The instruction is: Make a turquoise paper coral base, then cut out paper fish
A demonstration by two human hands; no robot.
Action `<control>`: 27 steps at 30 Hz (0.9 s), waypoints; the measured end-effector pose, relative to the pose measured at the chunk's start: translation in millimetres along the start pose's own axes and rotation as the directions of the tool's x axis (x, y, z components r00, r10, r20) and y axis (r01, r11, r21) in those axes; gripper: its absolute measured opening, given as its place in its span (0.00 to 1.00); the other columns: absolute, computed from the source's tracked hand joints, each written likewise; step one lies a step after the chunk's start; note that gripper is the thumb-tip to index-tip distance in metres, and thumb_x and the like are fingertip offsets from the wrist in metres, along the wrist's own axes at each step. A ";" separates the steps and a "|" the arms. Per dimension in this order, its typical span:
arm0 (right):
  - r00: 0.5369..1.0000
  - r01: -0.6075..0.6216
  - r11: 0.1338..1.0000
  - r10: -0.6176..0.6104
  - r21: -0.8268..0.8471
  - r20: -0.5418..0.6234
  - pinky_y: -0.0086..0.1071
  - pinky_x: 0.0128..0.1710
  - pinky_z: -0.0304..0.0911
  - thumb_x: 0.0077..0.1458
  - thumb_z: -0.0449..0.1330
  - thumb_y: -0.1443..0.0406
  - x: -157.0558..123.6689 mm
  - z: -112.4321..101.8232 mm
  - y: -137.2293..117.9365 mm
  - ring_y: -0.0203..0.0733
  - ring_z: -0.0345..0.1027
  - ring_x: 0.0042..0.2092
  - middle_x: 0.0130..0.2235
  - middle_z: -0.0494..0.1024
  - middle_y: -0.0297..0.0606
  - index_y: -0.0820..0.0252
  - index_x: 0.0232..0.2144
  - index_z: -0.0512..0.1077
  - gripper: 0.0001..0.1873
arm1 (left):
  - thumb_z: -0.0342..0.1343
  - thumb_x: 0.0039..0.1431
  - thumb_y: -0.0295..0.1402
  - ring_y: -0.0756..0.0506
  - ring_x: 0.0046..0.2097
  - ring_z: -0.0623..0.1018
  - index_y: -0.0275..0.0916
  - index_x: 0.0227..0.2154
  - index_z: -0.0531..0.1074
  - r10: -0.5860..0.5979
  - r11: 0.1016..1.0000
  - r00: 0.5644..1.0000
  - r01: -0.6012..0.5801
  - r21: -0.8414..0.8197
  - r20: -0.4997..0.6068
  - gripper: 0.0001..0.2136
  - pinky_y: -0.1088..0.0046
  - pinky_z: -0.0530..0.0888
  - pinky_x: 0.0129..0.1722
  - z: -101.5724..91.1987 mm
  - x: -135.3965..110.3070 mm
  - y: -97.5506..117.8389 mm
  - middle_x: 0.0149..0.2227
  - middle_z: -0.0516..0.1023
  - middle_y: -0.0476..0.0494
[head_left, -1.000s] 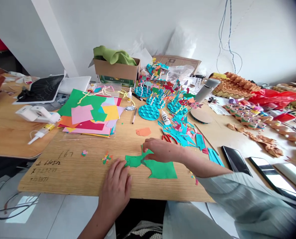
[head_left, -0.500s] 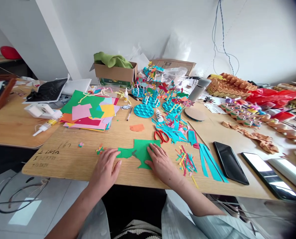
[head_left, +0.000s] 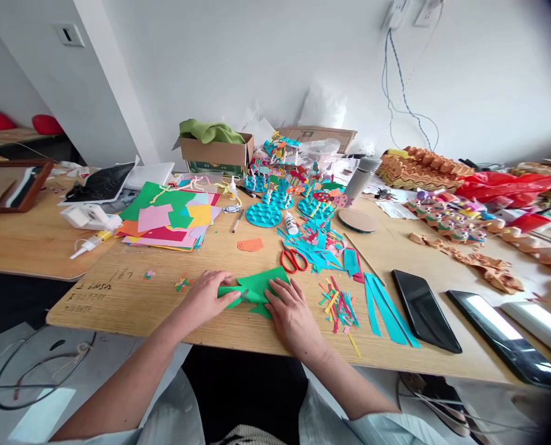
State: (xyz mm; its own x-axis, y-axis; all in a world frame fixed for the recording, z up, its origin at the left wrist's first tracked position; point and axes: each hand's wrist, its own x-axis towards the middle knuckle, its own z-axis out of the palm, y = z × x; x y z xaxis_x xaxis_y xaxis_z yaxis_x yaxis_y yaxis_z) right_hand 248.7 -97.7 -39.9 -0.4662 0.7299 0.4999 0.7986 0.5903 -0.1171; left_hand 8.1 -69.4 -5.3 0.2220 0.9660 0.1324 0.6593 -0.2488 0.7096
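Observation:
A green paper cut-out lies on the wooden table, folded over on itself near the front edge. My left hand grips its left end, with the fingers on the fold. My right hand rests on the paper's lower right side, fingers spread. Just beyond the hands lie red-handled scissors and an orange paper scrap. Tiny coloured paper bits sit to the left of my left hand.
A stack of coloured paper lies at the back left. Teal paper strips and a black phone lie to the right. Teal crafts and a cardboard box stand behind. The floor lies below the table's front edge.
The green paper, flat before, is now folded over. My left hand has closed on its left end, and the view has tilted up a little.

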 end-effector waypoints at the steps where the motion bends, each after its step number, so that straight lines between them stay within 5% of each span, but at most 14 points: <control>1: 0.999 0.021 0.999 -0.022 -0.025 -0.029 0.55 0.60 0.59 0.63 0.56 0.68 0.9 -2.1 0.1 0.53 0.67 0.56 0.53 0.77 0.50 0.65 0.46 0.76 0.13 | 0.62 0.51 0.42 0.38 0.46 0.78 0.39 0.43 0.76 -0.062 0.994 0.997 0.065 -0.092 0.038 0.18 0.61 0.72 0.48 -3.2 1.2 0.4 0.42 0.81 0.38; 6: 0.984 0.129 0.980 -0.145 -0.151 -0.103 0.57 0.61 0.56 0.63 0.55 0.69 12.9 -19.2 -5.2 0.56 0.66 0.57 0.53 0.76 0.53 0.68 0.48 0.75 0.14 | 0.66 0.44 0.48 0.40 0.41 0.80 0.37 0.39 0.78 -0.248 0.832 0.920 0.362 -0.420 0.303 0.23 0.67 0.72 0.41 -21.3 6.5 7.6 0.38 0.83 0.39; 11: 0.974 0.192 0.979 -0.198 -0.068 -0.106 0.55 0.60 0.57 0.64 0.56 0.64 31.1 -38.5 -6.7 0.57 0.64 0.57 0.53 0.76 0.50 0.66 0.49 0.75 0.16 | 0.67 0.43 0.45 0.49 0.27 0.71 0.38 0.25 0.78 -0.184 0.743 0.896 0.397 -0.540 0.405 0.15 0.74 0.64 0.29 -32.7 6.9 13.5 0.25 0.77 0.48; 13: 0.985 0.130 0.990 -0.123 0.053 -0.120 0.49 0.57 0.61 0.65 0.55 0.59 42.4 -45.5 3.5 0.52 0.65 0.56 0.52 0.76 0.49 0.64 0.49 0.74 0.18 | 0.68 0.43 0.44 0.51 0.25 0.67 0.38 0.22 0.76 -0.190 0.733 0.912 0.378 -0.565 0.365 0.14 0.75 0.61 0.27 -35.7 7.1 13.0 0.22 0.73 0.50; 15: 0.992 -0.056 0.993 0.067 0.103 -0.104 0.40 0.52 0.65 0.67 0.51 0.61 56.0 -49.2 19.4 0.47 0.69 0.51 0.48 0.78 0.48 0.64 0.46 0.75 0.17 | 0.68 0.43 0.42 0.51 0.27 0.68 0.38 0.22 0.77 -0.198 0.717 0.940 0.331 -0.614 0.276 0.13 0.76 0.62 0.29 -38.4 7.6 13.2 0.23 0.73 0.50; 18: 0.924 -0.349 0.927 0.365 -0.141 0.114 0.38 0.48 0.64 0.66 0.51 0.65 74.5 -44.4 41.5 0.49 0.70 0.47 0.43 0.78 0.50 0.66 0.41 0.76 0.14 | 0.70 0.41 0.40 0.51 0.29 0.69 0.39 0.23 0.78 -0.231 0.655 0.966 0.245 -0.715 0.119 0.11 0.76 0.64 0.31 -42.0 8.1 17.4 0.25 0.75 0.50; 21: 0.817 -0.381 0.846 0.497 -0.373 0.293 0.36 0.46 0.63 0.63 0.50 0.73 84.2 -31.4 48.9 0.50 0.71 0.47 0.42 0.78 0.53 0.71 0.42 0.74 0.13 | 0.72 0.37 0.39 0.52 0.29 0.70 0.39 0.22 0.78 -0.255 0.578 0.967 0.175 -0.797 0.028 0.12 0.77 0.64 0.30 -43.8 7.4 24.5 0.24 0.75 0.50; 27: 0.784 -0.403 0.806 0.548 -0.433 0.291 0.33 0.41 0.62 0.60 0.48 0.78 85.5 -19.1 42.1 0.48 0.74 0.44 0.40 0.79 0.53 0.71 0.41 0.73 0.14 | 0.73 0.35 0.37 0.51 0.29 0.72 0.37 0.22 0.76 -0.268 0.475 0.963 0.100 -0.875 -0.036 0.13 0.76 0.67 0.29 -43.1 6.4 31.7 0.26 0.76 0.49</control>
State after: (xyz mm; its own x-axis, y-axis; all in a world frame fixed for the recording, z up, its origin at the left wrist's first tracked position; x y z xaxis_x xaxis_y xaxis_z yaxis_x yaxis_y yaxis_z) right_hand 249.8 -17.0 14.3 -0.0386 0.9962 0.0778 0.9966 0.0326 0.0763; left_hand -0.4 -68.0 47.9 0.0109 0.9992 -0.0382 -0.2932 0.0397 0.9552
